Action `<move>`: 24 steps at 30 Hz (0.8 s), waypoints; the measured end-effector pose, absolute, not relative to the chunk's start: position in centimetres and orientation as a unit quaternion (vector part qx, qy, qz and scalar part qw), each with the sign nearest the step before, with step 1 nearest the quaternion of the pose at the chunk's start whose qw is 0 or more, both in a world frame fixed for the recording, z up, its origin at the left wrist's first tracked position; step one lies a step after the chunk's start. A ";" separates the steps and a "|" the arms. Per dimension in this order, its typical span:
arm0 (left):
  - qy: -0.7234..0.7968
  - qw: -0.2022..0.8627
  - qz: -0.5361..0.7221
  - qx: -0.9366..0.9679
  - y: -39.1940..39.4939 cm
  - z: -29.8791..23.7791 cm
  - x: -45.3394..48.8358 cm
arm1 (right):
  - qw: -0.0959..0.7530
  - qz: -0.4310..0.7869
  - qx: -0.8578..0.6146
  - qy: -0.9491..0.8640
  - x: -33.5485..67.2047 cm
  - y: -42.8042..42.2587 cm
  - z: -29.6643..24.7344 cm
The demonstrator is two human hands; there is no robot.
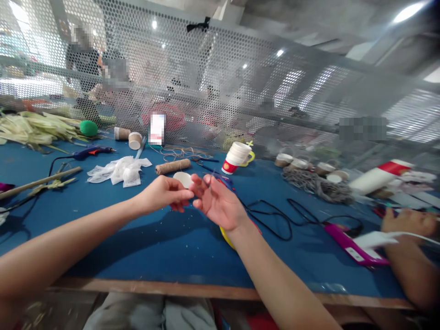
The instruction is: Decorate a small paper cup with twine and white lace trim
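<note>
My left hand and my right hand meet above the blue table, fingertips touching. The left hand's fingers are pinched together towards the right palm. The right hand is turned palm up with its fingers loosely curled; a thin thread or needle seems to rise from its fingertips, too fine to name. Just behind the hands lies a small white disc. A yellow round thing shows under my right wrist.
A twine spool, white cloth, a blue glue gun, stacked paper cups, black cables and a pink device lie on the table. Another person's arm rests at the right. A perforated metal screen stands behind.
</note>
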State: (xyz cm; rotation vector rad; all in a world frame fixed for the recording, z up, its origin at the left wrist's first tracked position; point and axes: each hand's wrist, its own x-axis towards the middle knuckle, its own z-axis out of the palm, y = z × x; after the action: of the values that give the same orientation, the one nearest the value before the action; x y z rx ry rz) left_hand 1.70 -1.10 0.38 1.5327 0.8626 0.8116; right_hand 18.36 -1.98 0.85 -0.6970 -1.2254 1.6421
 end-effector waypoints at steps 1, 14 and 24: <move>0.346 0.600 0.334 0.639 -1.3 0.1 2.0 | 0.451 0.684 -0.271 -0.505 18.0 -2.2 0.6; 0.278 0.635 0.350 0.630 0.0 1.5 -0.1 | 0.466 0.743 -0.155 -0.455 20.0 -1.6 2.1; 0.340 0.581 0.433 0.600 0.4 2.0 -0.1 | 0.377 0.812 -0.086 -0.436 19.3 -2.1 1.4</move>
State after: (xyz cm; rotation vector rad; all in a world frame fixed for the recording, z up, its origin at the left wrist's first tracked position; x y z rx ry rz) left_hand -0.10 0.41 2.01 1.4023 0.7946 1.0111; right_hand 19.27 -2.12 1.36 -0.2202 -1.1157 2.0773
